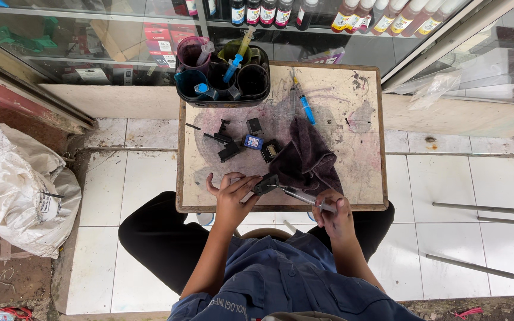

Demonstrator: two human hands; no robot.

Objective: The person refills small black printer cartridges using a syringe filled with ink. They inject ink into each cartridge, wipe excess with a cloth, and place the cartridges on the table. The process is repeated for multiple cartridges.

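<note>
Your left hand (231, 193) is pinching a black cartridge (265, 184) at the near edge of the desk (364, 160), and your right hand (333, 213) is closed around a syringe (302, 198) with its needle running up to that cartridge. So you look to be mid-fill on this one; can't tell how much ink has gone in.

Just past your hands sits a dark stained rag (306, 156). Beyond your left hand I count roughly five more cartridges or cartridge bits (239, 139), one with a blue label, none being touched.

Count so far: three syringes in all, meaning yours, a blue one (306, 106) lying past the rag, and one standing in the cup rack (224, 74) at the far edge. That rack holds about six cups.
</note>
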